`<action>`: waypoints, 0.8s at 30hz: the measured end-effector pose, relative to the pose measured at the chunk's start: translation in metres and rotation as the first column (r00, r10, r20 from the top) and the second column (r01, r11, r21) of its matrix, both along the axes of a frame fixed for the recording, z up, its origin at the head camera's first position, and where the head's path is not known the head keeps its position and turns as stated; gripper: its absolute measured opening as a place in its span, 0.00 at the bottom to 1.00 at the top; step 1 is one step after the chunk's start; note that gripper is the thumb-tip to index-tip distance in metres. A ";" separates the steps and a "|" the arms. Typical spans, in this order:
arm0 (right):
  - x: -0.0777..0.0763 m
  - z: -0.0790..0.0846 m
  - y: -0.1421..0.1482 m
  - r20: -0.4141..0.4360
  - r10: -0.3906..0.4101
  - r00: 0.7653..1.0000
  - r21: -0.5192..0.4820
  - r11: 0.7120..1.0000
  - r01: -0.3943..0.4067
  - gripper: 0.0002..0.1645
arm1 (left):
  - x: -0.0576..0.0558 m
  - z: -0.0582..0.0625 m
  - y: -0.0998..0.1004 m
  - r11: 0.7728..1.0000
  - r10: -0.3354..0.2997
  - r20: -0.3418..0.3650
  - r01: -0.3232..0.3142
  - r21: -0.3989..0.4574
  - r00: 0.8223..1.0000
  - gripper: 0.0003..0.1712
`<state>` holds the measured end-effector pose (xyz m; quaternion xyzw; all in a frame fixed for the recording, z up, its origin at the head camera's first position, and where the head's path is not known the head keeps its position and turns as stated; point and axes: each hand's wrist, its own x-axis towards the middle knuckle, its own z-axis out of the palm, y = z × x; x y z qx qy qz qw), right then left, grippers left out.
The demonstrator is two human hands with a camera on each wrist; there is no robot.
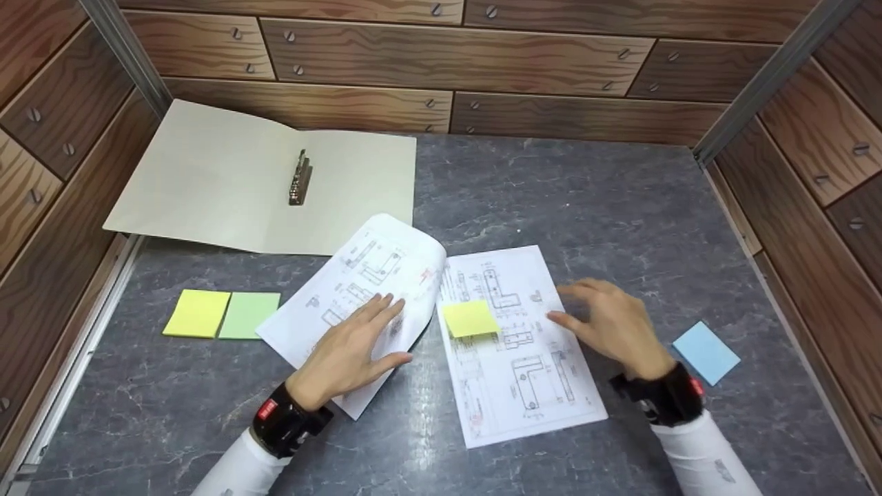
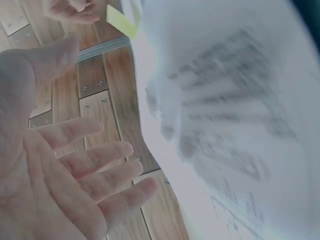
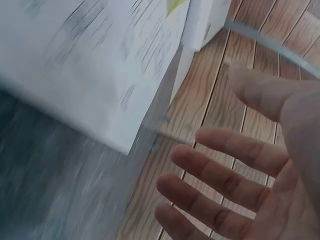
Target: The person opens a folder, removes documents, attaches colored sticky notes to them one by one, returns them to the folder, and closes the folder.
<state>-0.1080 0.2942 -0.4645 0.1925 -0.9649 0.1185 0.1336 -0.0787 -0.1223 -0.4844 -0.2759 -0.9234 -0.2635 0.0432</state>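
The worktop [image 1: 620, 207] before me is dark grey, veined with pale streaks like marble. Across its far left lies a cream folder [image 1: 207, 172], spread open. Nearer, a yellow sticky note [image 1: 196, 313] and a green sticky note [image 1: 249, 315] sit side by side. Right of them is a bowed drawing [image 1: 358, 289], set aslant, then a flat drawing [image 1: 527, 351]; farther right, a blue sticky note [image 1: 706, 353] rests askew.

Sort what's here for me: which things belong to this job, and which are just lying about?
Likely in the job:
left paper, by left hand
right paper, by right hand
yellow note on it

Apparently lying about:
folder
green note
other yellow note
blue note
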 end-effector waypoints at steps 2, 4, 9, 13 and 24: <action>0.002 0.000 0.017 0.026 -0.031 0.999 0.004 1.000 0.031 0.31 | -0.001 0.000 0.005 1.000 -0.008 -0.011 0.008 0.014 1.000 0.47; 0.004 -0.001 0.035 0.060 -0.069 0.996 0.005 0.998 0.069 0.33 | -0.002 0.000 0.011 1.000 -0.014 -0.014 0.015 0.026 1.000 0.48; 0.012 -0.004 0.082 0.138 -0.166 0.976 0.010 0.986 0.167 0.37 | -0.004 -0.001 0.021 1.000 -0.016 0.018 0.016 0.027 1.000 0.52; 0.020 -0.008 0.119 0.217 -0.235 0.947 0.024 0.972 0.236 0.44 | -0.006 -0.003 0.027 1.000 -0.013 0.037 0.013 0.024 0.999 0.54; 0.042 -0.019 0.183 0.453 -0.394 0.800 0.115 0.915 0.386 0.62 | -0.012 -0.007 0.036 1.000 0.017 0.124 -0.016 -0.009 0.992 0.57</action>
